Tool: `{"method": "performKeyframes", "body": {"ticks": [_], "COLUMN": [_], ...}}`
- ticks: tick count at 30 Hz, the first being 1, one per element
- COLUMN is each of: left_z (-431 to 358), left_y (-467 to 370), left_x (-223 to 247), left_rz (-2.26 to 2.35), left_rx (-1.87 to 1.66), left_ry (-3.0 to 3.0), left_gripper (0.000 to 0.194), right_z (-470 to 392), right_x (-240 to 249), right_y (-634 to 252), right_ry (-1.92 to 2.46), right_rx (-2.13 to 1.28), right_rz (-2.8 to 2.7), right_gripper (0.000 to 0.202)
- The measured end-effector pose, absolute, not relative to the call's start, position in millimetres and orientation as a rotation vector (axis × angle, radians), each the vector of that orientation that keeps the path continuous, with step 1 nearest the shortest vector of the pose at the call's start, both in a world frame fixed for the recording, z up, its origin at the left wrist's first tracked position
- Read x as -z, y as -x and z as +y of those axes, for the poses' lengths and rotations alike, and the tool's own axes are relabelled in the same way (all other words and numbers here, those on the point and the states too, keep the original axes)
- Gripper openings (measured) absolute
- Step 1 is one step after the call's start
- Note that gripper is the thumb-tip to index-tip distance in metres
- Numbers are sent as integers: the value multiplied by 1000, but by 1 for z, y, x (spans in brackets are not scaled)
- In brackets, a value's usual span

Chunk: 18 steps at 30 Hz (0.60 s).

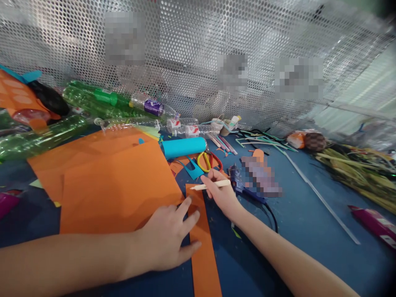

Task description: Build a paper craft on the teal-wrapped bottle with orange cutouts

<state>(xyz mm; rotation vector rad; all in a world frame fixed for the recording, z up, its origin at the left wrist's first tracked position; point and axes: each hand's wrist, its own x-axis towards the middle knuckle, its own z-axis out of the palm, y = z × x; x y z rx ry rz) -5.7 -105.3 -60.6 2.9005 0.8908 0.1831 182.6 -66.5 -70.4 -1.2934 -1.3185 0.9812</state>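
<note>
Strip (206, 264), orange, one piece: lies on the blue table (297, 231), at seven o'clock from the right hand; upper end near that hand, lower end running out of view at six.

Left hand (168, 237): palm down, fingers spread, nothing gripped; fingertips on the strip. Placed at eight o'clock from the right hand.

Right hand (221, 192): fingers closed round a cream pen (202, 186), tip toward nine o'clock above the strip's upper end; contact of tip with strip cannot be told.

Surroundings, by clock from the right hand:
- Orange sheets (114, 181), overlapping: nine.
- Green bottles (95, 105): ten.
- Blue roll (185, 146): between ten and eleven.
- Yellow handle (199, 161): eleven, near the roll.
- Mesh (192, 45), metal, behind the table: twelve.
- Blue tool (236, 179), corded: two, just beside the hand.
- Clear straw (323, 202): three.
</note>
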Motion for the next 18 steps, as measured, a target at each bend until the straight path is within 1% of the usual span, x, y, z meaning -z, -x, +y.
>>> {"method": "performKeyframes", "body": {"ticks": [9, 18], "left_z": [-103, -104], "left_y": [3, 3], "left_x": [57, 57], "left_rz": [881, 877], "left_rx": [-53, -59], "left_ry": [-2907, -2911], "left_gripper": [52, 52], "right_z": [-67, -67], "right_x": [69, 72], "right_y": [-182, -183], "right_ry": [1338, 1365], "right_rx": [-1016, -1020], "right_rz": [-1327, -1404], "right_gripper": [28, 29]}}
